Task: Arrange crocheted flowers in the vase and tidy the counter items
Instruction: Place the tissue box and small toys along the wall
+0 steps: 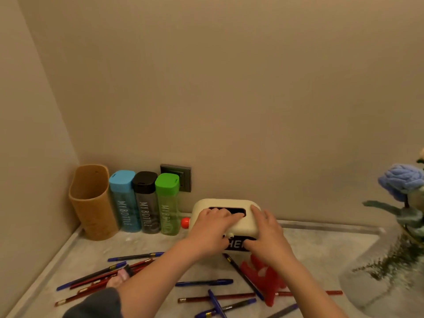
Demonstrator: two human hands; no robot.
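A cream box-shaped gadget (246,226) with a dark top window, a red knob (185,222) on its left side and a black front label stands on the counter by the back wall. My left hand (212,228) lies over its top left with fingers across the window. My right hand (267,235) grips its right end, thumb at the front. At the far right a clear glass vase (376,271) holds a blue crocheted flower (400,182) with green leaves. Several pens and pencils (204,282) lie scattered on the counter in front.
In the left corner stand a tan holder (91,203) and three bottles with blue (125,203), black (145,203) and green (167,205) caps. A wall socket (181,177) sits behind them. A red plastic item (266,278) lies under my right forearm.
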